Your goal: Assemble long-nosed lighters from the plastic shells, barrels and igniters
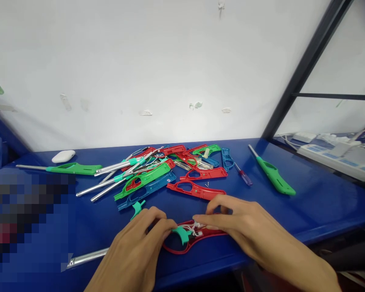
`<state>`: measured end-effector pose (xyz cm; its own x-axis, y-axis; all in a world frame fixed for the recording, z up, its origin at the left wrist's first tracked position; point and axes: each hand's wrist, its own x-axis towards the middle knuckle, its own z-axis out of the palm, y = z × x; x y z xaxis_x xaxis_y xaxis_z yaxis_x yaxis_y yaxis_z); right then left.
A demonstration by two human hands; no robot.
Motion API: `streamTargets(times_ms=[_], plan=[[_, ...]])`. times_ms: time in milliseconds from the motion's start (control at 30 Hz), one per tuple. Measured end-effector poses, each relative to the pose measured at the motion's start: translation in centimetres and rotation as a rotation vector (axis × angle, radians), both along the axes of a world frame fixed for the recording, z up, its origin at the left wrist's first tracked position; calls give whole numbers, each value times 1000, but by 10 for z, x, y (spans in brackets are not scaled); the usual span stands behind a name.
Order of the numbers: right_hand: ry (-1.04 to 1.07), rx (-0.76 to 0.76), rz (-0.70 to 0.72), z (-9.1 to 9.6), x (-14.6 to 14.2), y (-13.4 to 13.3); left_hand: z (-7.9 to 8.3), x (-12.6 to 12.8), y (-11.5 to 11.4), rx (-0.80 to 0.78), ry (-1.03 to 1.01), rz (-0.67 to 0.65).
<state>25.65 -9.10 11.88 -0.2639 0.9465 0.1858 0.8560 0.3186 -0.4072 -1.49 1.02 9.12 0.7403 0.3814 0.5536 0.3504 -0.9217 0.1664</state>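
Observation:
A red lighter shell half lies at the near edge of the blue table, with a metal tube sticking out to its left. My left hand pinches a teal trigger piece seated in that shell. My right hand presses its fingertips on the shell's right part, beside thin white wires. Both hands are closed on the assembly.
A heap of red, green and blue lighter shells and metal tubes lies behind the hands. A loose teal trigger, a screwdriver, two assembled green lighters, a white case and power strips surround it.

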Motion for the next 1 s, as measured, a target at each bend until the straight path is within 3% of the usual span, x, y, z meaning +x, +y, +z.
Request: streamTargets(times_ms=[300,567,1000], plan=[[-48,64,48,6,7,6,1,-1,0,-1,2,10],[67,-11,60,6,7,5,3,0,0,-9,-22,6],[81,-97,37,5,4,3,1,2,-4,59,31,37]])
